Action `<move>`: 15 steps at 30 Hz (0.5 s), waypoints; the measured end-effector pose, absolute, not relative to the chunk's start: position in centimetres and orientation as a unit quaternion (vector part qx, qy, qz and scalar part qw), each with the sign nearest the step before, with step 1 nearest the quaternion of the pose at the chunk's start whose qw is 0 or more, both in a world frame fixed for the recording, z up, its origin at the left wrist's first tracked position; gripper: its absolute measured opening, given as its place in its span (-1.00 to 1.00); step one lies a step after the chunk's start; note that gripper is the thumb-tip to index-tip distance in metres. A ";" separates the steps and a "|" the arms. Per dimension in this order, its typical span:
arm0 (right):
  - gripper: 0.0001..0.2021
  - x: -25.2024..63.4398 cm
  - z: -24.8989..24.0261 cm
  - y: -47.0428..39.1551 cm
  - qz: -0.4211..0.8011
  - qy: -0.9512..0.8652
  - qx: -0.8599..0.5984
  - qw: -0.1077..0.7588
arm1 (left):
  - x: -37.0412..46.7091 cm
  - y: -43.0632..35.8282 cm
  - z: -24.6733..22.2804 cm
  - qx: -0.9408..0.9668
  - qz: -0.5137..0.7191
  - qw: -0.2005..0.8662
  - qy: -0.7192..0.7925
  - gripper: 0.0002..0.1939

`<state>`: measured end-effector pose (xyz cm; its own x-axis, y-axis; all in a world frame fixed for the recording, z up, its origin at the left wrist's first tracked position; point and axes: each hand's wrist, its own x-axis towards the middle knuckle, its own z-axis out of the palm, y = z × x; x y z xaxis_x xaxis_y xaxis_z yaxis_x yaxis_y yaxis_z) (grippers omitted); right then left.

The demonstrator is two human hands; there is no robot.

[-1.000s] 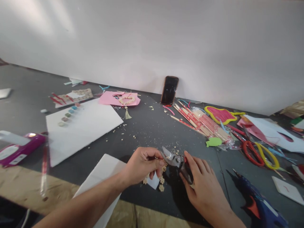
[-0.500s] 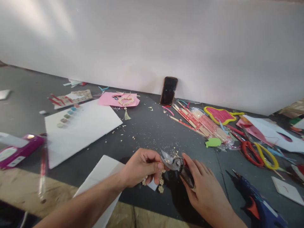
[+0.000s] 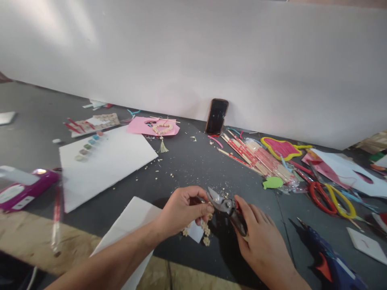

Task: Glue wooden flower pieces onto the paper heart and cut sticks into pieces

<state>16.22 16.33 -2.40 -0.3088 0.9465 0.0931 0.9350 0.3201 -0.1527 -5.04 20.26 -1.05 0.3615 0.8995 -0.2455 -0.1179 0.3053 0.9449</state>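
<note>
My right hand [image 3: 260, 233] is wrapped round the handles of a pair of pruning shears [image 3: 226, 206]. The blades point up and left, parted a little, close to the fingertips of my left hand [image 3: 187, 207]. Thumb and finger of the left hand are pinched together; what lies between them is too small to make out. Several small, pale flower-shaped pieces [image 3: 206, 241] lie just below that hand, beside a small white piece of paper [image 3: 195, 232]. Pale crumbs are scattered over the dark table behind the shears.
A phone [image 3: 217, 117] leans on the white wall. On the right are wrapped sticks [image 3: 242, 150], red and yellow scissors [image 3: 322, 197] and a blue glue gun [image 3: 331, 257]. To the left lie a white board [image 3: 105, 169], a beaded bracelet [image 3: 162, 129] and a purple tool [image 3: 33, 187].
The shears and my left fingertips have shifted slightly right in the picture, and the shear blades have tilted a little. The whole view has also drifted slightly. Both grips look the same.
</note>
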 end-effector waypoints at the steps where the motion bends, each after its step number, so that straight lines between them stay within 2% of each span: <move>1: -0.43 16.2 -2.4 16.4 0.032 -0.808 -0.582 0.084 | -5.0 20.2 -1.0 0.455 0.376 0.682 0.431 -0.82; 15: -0.34 16.5 -2.4 16.1 0.057 -0.819 -0.562 0.101 | -5.7 20.0 -1.0 0.501 0.335 0.692 0.397 -0.69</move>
